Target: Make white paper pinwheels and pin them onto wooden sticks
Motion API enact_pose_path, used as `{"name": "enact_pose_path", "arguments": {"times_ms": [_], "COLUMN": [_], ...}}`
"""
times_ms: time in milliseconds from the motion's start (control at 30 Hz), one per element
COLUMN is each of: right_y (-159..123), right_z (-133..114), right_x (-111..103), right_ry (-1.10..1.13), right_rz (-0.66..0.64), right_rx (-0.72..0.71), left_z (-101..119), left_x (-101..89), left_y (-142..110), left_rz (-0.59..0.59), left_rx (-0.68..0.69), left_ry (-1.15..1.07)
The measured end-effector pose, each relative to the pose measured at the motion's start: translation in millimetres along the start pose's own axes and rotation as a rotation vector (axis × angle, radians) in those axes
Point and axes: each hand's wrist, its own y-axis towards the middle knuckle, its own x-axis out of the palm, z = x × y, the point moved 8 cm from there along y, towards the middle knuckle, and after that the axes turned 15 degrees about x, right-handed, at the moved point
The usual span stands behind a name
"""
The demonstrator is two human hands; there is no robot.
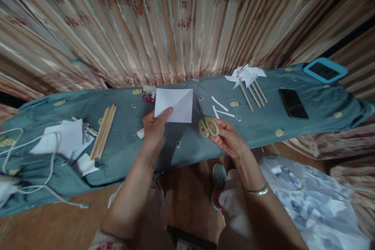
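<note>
My left hand grips a white sheet of paper by its lower left corner, thumb on top. A faint diagonal crease runs across the sheet. In my right hand is a pair of scissors with pale green handles. The blades point up and left, close beside the paper's right edge; whether they touch it I cannot tell. Thin white paper strips lie to the right of the scissors. Just left of the sheet, a small red and white box holds small metal pieces.
Several wooden sticks and white papers lie at left near a white cable. Paper pinwheels on sticks, a black phone and a blue-framed device rest at right. A filled clear plastic bag sits below the table.
</note>
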Motion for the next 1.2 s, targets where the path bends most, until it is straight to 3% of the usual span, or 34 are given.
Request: {"name": "enact_pose_path", "arguments": {"times_ms": [333, 667, 833, 1200], "right_y": [-10.8, -23.9, -23.7, -26.2], "right_z": [35.0, 38.4, 44.4, 46.8], "right_x": [13.5, 27.5, 29.3, 35.8], "right_ry": [-0.302, -0.561, -0.561, -0.543], "right_rz": [-0.089, -0.225, -0.247, -0.263], "right_rx": [0.054, -0.004, 0.051, 0.032], "left_z": [15.1, 6.2, 5.1, 7.6], "left_x": [-20.3, -14.3, -10.3, -13.2], "left_y": [14.9, 7.0, 1.8, -5.0], "left_rz": [0.022, -0.061, -0.101, -0.138], "left_rx": [0.034, -0.022, -0.03, -0.016], "left_ry": [0.078, 0.147, 0.147, 0.139]}}
